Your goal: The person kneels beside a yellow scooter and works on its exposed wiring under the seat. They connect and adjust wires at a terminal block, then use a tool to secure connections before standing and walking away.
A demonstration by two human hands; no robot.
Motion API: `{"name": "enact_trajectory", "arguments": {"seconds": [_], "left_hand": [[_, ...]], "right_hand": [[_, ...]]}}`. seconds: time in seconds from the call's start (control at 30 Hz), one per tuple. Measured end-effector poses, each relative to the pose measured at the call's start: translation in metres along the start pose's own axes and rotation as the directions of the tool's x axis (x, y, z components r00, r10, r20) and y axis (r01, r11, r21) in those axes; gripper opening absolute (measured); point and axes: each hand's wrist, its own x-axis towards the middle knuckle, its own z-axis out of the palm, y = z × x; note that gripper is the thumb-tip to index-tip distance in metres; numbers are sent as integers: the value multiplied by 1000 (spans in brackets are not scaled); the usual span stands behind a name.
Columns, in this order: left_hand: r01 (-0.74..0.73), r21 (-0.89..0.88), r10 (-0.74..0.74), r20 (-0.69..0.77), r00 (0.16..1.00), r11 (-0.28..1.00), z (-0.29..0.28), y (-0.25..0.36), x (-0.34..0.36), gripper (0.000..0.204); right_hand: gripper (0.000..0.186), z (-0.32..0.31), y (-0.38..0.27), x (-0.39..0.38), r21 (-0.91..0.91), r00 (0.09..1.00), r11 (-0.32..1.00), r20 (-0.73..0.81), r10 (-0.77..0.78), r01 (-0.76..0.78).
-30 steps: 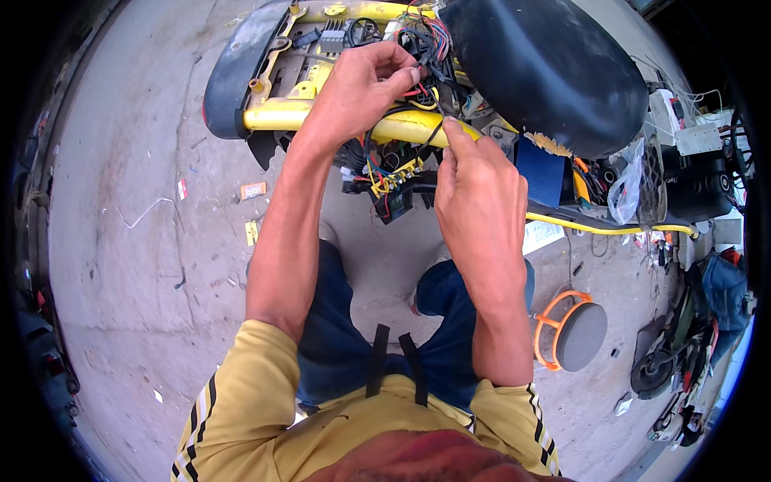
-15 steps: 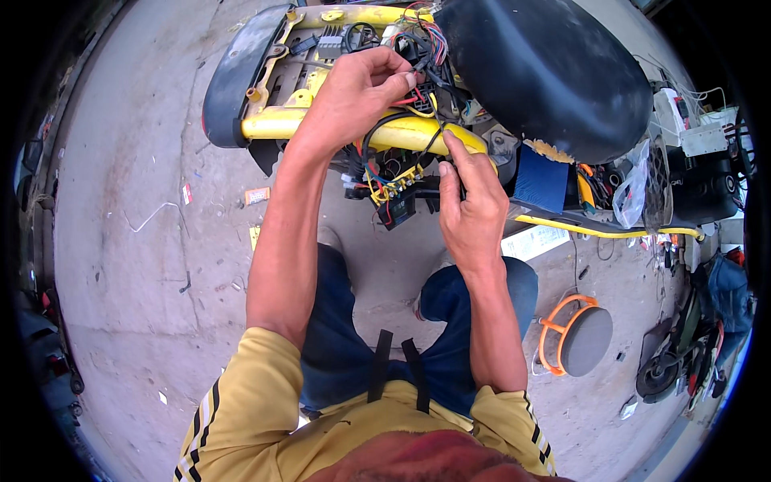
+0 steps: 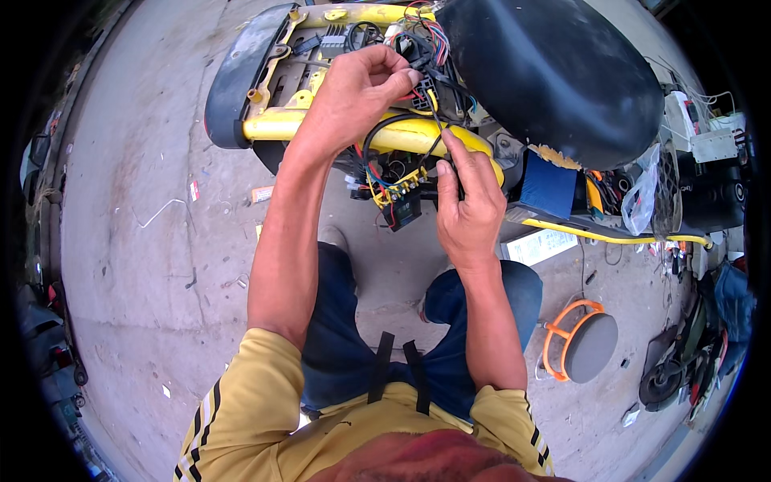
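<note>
My left hand (image 3: 353, 95) reaches over the yellow frame tube (image 3: 277, 124) of a partly stripped scooter. Its thumb and forefinger pinch together among the bundled wires (image 3: 438, 44); what lies between them is too small to make out. My right hand (image 3: 474, 201) is on the near side of the tube, forefinger stretched up and thumb bent beside it. A thin dark wire runs to its fingertips from a yellow strand. Below the tube hangs a yellow terminal strip (image 3: 399, 186) with a black module (image 3: 404, 213) under it.
A black seat (image 3: 554, 76) with a torn edge covers the scooter's right part. Right of my hand are a blue panel (image 3: 548, 186) and a clear plastic bag (image 3: 640, 201). An orange-framed stool (image 3: 590, 347) stands on the floor to the right. Bent wire (image 3: 161, 210) lies at left.
My hands hold nearly the same pose. The floor, seat and stool have shifted slightly rightward in view, as the head turned a little.
</note>
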Motion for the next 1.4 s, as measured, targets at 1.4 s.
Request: {"name": "enact_trajectory", "arguments": {"seconds": [1.4], "left_hand": [[-37,-19,38,54,998,999,-6,-3,-2,20]], "right_hand": [[37,-18,11,16,133,991,989,126,47,-64]]}}
